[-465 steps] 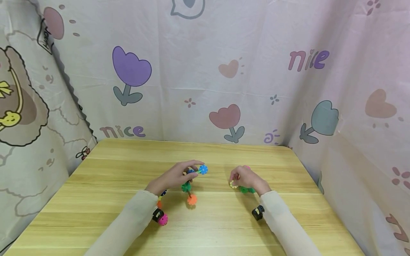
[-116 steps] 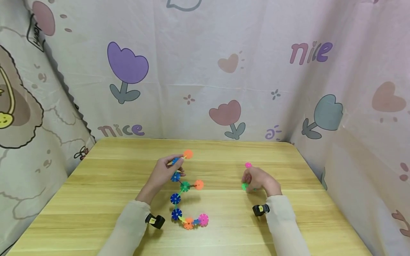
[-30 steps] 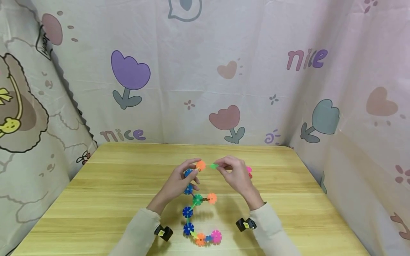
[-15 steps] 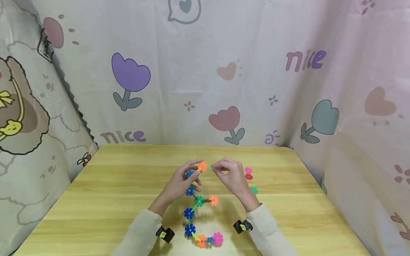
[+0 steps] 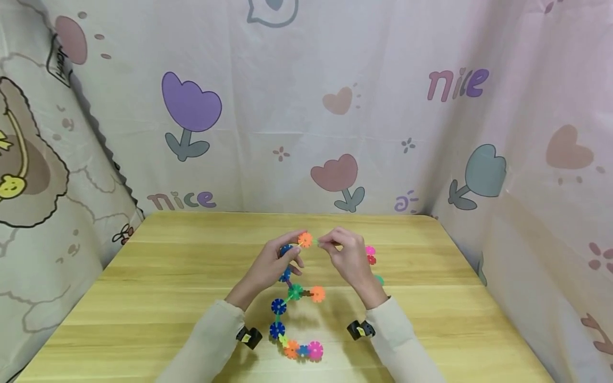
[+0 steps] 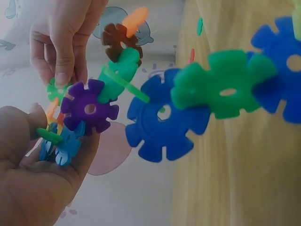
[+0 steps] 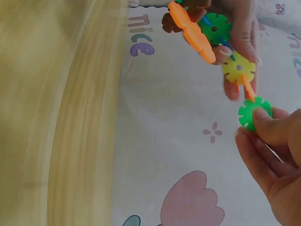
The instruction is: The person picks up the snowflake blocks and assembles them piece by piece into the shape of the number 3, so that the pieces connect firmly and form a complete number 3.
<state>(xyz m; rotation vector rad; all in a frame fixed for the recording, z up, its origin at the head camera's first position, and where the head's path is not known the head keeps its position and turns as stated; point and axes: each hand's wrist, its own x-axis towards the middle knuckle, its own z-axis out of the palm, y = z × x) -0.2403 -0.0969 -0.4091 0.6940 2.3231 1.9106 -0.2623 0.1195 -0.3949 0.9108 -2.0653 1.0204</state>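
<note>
A chain of notched plastic snowflake discs hangs from my left hand point(image 5: 261, 268). Its thumb and fingers grip the upper end, around blue and yellow discs; the yellow disc point(image 7: 239, 70) shows in the right wrist view. At the chain's tip an orange disc point(image 5: 305, 239) points toward my right hand point(image 5: 351, 258), whose thumb and fingertips pinch a light green disc point(image 7: 247, 113) edge-on against it. Lower down, a green disc point(image 5: 295, 292) carries a side branch ending in another orange disc point(image 5: 318, 294). A pink disc point(image 5: 315, 350) forms the bottom end.
Beyond my right wrist lie a loose pink disc point(image 5: 370, 250), a red disc point(image 5: 371, 260) and a green disc point(image 5: 380, 280), partly hidden. They rest on the wooden table point(image 5: 191, 276). A patterned curtain point(image 5: 268, 170) stands behind the table's far edge.
My right hand has left the loose discs and brought the light green disc across to the chain's orange tip, where it now meets the edge. Since 15.5 seconds ago the chain has grown.
</note>
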